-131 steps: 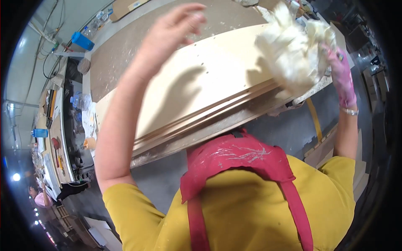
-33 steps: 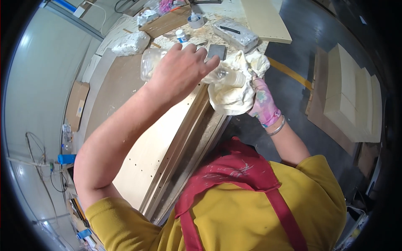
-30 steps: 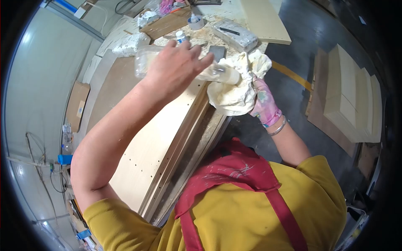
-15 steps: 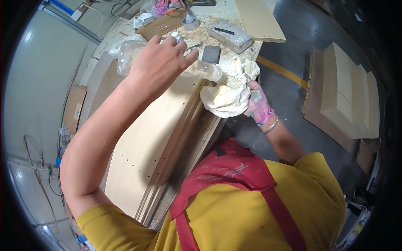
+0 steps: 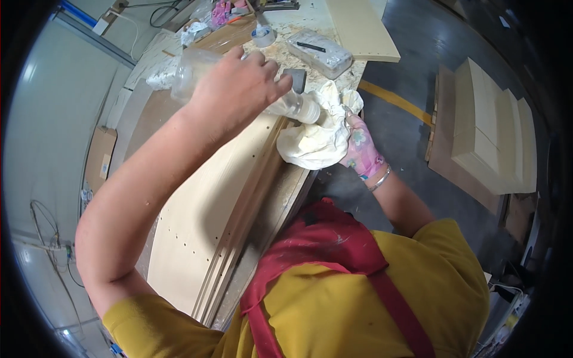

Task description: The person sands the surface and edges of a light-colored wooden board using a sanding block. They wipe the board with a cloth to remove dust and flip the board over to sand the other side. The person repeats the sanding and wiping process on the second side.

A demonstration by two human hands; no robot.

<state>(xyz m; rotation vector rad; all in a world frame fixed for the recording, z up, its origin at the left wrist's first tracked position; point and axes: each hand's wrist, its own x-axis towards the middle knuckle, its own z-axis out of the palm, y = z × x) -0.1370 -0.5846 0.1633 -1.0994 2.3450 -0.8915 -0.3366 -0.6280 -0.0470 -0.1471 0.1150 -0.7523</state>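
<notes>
My left hand [image 5: 242, 89] is bare and wraps over a clear plastic bottle [image 5: 186, 74], its fingers curled round the far side. The bottle lies tilted sideways, its open mouth pointing right and resting against a crumpled cream cloth [image 5: 310, 146]. In my right hand [image 5: 364, 149], which wears a pink flowered glove, the cloth is gripped by its right edge and bunched upward. Whether liquid is leaving the bottle cannot be seen. Below both hands lies a stack of pale boards [image 5: 191, 221] with small drilled holes.
Beyond the boards, the worktable [image 5: 280, 51] bears a plastic-wrapped block [image 5: 319, 56] with a black knife [image 5: 311, 46] on it, a dark grey block [image 5: 296, 76], a tape roll [image 5: 262, 37] and a pale panel [image 5: 361, 30]. More panels [image 5: 486, 128] are stacked at right on the floor.
The bottle's mouth has come down and right against the cloth, with my left hand moving along with it. My right hand keeps its grip on the cloth. The whole view has shifted slightly.
</notes>
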